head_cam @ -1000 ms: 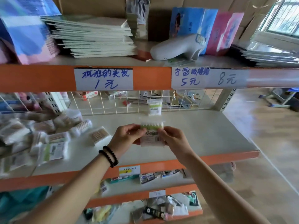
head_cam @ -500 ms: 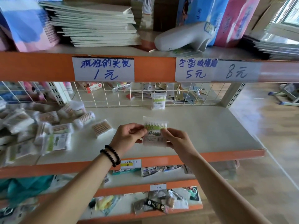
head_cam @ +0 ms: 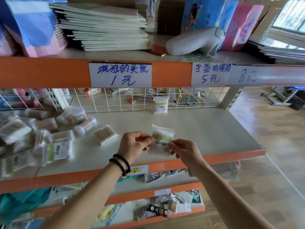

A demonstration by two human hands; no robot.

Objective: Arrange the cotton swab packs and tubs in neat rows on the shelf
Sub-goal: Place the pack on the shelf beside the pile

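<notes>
Two hands share one grip: the left hand (head_cam: 134,145) and right hand (head_cam: 185,150) each pinch a side edge of the clear plastic swab pack with the green label (head_cam: 160,141), held upright above the pale grey shelf board (head_cam: 206,129). To place it well, I judge it should go back and be stood beside the matching upright swab pack (head_cam: 160,104) leaning on the white wire grid (head_cam: 105,100) beyond the grip, starting a row. Left of the grip, the loose heap of packs and round tubs (head_cam: 49,129) awaits sorting; nothing lies between grip and grid.
</notes>
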